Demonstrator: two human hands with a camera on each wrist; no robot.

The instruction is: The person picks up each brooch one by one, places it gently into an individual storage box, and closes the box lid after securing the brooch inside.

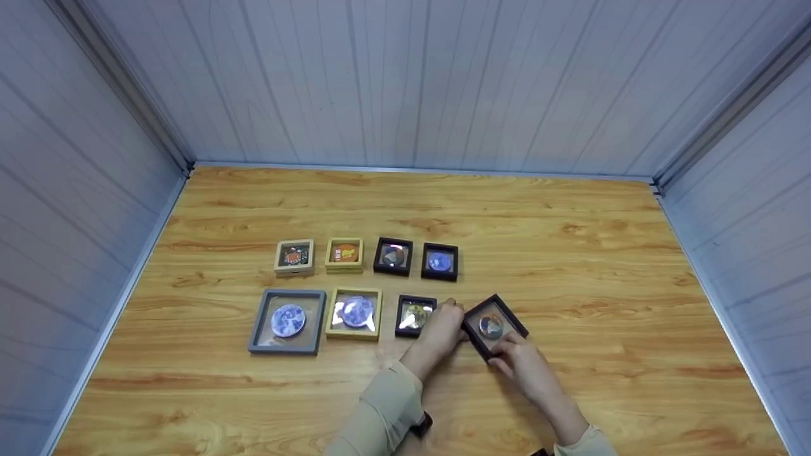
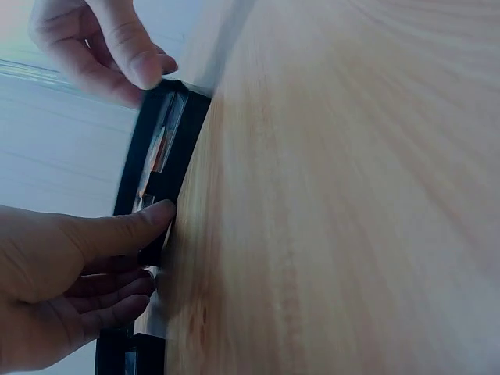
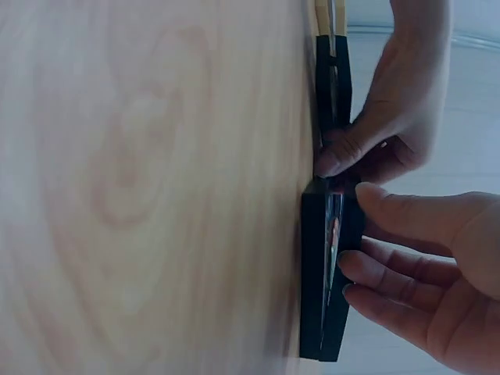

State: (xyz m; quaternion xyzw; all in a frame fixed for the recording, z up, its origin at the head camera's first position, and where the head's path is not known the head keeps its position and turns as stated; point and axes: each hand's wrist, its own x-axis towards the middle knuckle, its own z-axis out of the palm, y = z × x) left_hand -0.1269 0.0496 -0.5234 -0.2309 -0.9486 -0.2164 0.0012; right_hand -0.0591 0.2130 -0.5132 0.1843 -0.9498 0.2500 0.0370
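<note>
A large black display frame (image 1: pixel 476 342) with a round, colourful coin-like piece behind its clear film lies turned at an angle, right of the others. My right hand (image 1: pixel 523 364) holds its near edge, thumb at the side and fingers over the film. At its left corner, my left hand (image 1: pixel 441 326) pinches a black frame end (image 2: pixel 152 250) between thumb and fingers. Whether that end belongs to the same frame is unclear, as the hand covers it. Close left of this hand lies a smaller black frame (image 1: pixel 400 318) with a yellowish disc, partly covered.
Beside them lie a yellow frame (image 1: pixel 378 316) and a grey frame (image 1: pixel 256 323), both with blue-and-white discs. Farther back stands a row: a cream frame (image 1: pixel 294 273), a small yellow frame (image 1: pixel 344 269) and two small black frames (image 1: pixel 393 272). Panel walls (image 1: pixel 405 88) enclose the wooden table (image 1: pixel 602 266).
</note>
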